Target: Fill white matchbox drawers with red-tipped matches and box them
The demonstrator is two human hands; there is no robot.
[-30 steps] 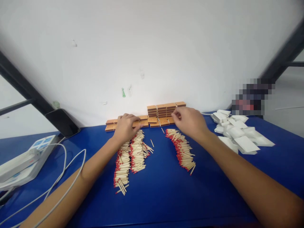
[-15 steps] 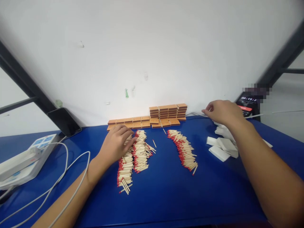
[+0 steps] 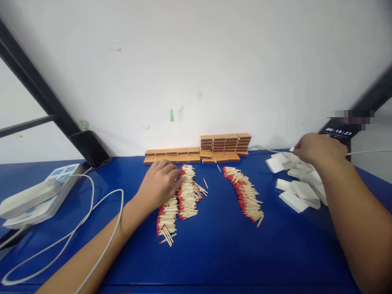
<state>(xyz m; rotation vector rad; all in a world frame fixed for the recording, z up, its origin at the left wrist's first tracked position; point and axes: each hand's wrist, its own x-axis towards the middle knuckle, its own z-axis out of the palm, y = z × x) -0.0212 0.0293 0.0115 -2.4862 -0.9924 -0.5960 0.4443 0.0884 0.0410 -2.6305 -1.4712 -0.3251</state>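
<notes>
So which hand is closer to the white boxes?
Right. The right hand is over the far side of the white boxes; the left hand is well away, over the matches.

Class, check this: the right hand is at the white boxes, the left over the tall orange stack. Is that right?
Not quite: the head view shows the left hand over the matches; the right hand is at the white boxes.
</notes>
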